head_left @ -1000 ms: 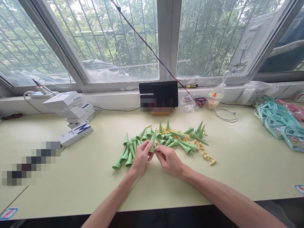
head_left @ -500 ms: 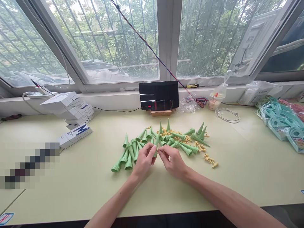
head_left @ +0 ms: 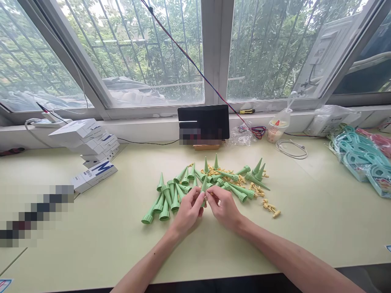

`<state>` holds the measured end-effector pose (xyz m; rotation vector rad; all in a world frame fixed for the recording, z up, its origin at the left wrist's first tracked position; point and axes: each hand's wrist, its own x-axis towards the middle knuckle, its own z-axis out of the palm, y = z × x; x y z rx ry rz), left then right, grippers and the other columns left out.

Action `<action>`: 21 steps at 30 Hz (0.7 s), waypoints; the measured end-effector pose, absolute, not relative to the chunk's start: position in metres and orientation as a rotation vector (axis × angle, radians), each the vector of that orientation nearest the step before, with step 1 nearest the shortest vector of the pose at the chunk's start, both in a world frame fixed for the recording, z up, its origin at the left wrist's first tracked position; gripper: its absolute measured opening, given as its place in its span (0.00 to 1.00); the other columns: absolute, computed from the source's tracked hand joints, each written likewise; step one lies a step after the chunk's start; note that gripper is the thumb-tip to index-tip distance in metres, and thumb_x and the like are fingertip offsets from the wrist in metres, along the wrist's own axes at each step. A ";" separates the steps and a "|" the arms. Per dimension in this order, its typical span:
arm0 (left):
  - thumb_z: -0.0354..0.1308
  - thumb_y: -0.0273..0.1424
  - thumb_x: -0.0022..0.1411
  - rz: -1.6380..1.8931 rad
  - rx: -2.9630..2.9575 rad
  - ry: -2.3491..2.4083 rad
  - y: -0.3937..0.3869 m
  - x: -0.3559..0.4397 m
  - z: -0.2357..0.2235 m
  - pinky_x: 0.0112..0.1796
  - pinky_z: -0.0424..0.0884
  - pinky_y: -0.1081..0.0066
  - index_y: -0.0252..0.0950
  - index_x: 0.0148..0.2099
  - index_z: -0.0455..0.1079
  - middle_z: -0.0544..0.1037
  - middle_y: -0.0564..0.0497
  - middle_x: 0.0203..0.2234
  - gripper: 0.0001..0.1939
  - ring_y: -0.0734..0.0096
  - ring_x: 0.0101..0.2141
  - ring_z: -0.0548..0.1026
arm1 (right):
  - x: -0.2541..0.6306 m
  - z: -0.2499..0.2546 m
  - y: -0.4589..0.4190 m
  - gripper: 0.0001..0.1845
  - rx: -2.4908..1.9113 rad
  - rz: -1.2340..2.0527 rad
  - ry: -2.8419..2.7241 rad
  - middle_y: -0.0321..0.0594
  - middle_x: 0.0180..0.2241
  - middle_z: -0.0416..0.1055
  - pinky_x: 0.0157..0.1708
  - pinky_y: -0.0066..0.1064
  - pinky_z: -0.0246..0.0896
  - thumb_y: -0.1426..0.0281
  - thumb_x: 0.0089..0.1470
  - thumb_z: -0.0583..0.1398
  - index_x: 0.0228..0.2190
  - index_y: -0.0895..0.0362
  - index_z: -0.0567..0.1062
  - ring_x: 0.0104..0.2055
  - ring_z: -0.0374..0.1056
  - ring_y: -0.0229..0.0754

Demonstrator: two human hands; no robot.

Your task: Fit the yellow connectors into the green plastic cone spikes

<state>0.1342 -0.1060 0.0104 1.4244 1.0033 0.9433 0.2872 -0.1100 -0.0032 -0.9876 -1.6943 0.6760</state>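
My left hand [head_left: 190,209] is closed around a green plastic watering spike [head_left: 204,183], its tip pointing up and away. Against the spike's side, my right hand [head_left: 225,206] pinches with thumb and forefinger; a speck of yellow shows there, seemingly a small yellow plastic valve, mostly hidden by the fingers. More green spikes [head_left: 165,193] lie heaped left of my hands, with wide ribbed caps toward me. Others [head_left: 241,193] lie beyond my right hand, and a few stand tip up. Small yellow valves [head_left: 226,171] are scattered among them, with several loose ones [head_left: 270,208] to the right.
White boxes [head_left: 94,175] are stacked at the left. A dark tablet [head_left: 203,120] stands by the window, with a bagged cup [head_left: 277,128] and a coiled white cable [head_left: 291,149] to its right. Packaged teal plastic items [head_left: 360,154] lie at the far right.
My left hand has moved slightly right with the spike, bringing it against my right fingertips. The gap between the hands has closed. The camera view has shifted slightly.
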 end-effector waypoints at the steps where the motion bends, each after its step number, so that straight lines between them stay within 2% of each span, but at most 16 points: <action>1: 0.53 0.44 0.67 0.935 1.428 1.000 -0.106 0.134 0.011 0.18 0.58 0.78 0.38 0.35 0.60 0.68 0.57 0.23 0.16 0.81 0.17 0.61 | 0.287 -0.003 -0.110 0.12 -0.990 0.682 -1.689 0.36 0.25 0.70 0.27 0.30 0.59 0.69 0.65 0.53 0.29 0.55 0.69 0.25 0.64 0.38; 21: 0.53 0.46 0.68 0.915 1.413 1.016 -0.105 0.133 0.003 0.15 0.56 0.78 0.40 0.35 0.56 0.65 0.60 0.21 0.17 0.82 0.13 0.61 | 0.287 -0.003 -0.109 0.11 -0.997 0.734 -1.628 0.35 0.23 0.67 0.26 0.30 0.59 0.66 0.65 0.54 0.31 0.55 0.71 0.24 0.63 0.38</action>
